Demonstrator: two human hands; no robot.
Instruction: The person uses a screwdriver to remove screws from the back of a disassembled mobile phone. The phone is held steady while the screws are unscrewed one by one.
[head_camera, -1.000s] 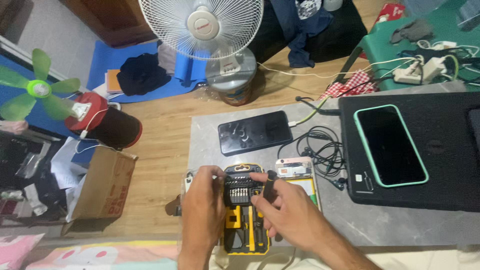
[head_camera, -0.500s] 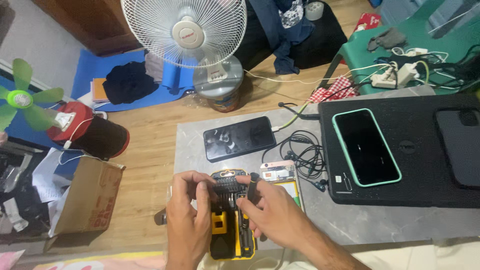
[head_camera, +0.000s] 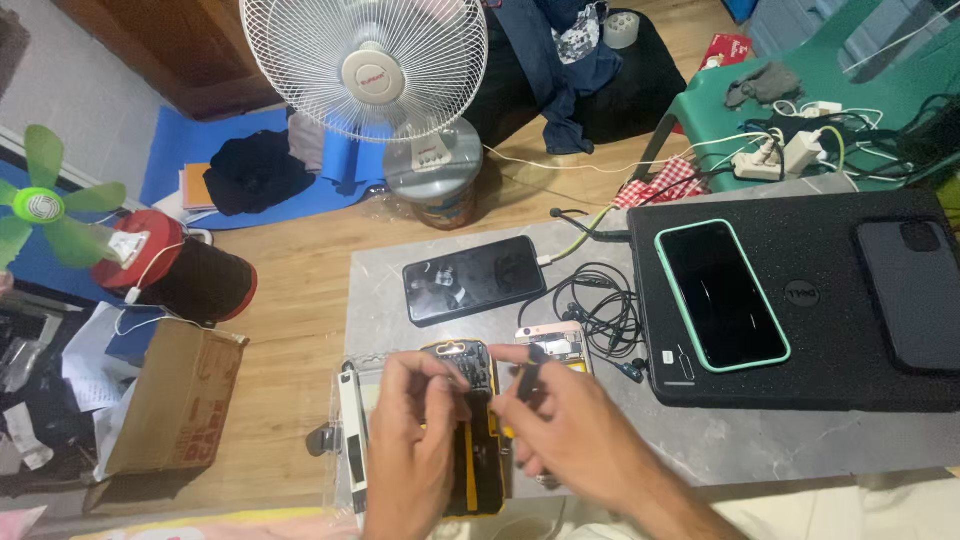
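Since the earlier frames our view has swung left and tilted: the desk now sits lower right, and the white fan (head_camera: 365, 70) and floor take up more of the picture. Both hands have stayed over the yellow-and-black tool case (head_camera: 470, 430) at the near desk edge.

Left hand (head_camera: 415, 450): fingers curled narrow over the case's left half, tips touching the bit rows; we can't tell if it has pinched a bit.

Right hand (head_camera: 575, 440): closed on a small dark screwdriver (head_camera: 530, 375), tip just above the case's right edge, beside the opened phone (head_camera: 555, 345).

So, our read: still picking or fitting a bit, no screw work on the phone yet.

Nearby: black phone (head_camera: 472, 278) face up behind the case, tangled cable (head_camera: 600, 305), laptop (head_camera: 800, 300) carrying a green-cased phone (head_camera: 720, 295).
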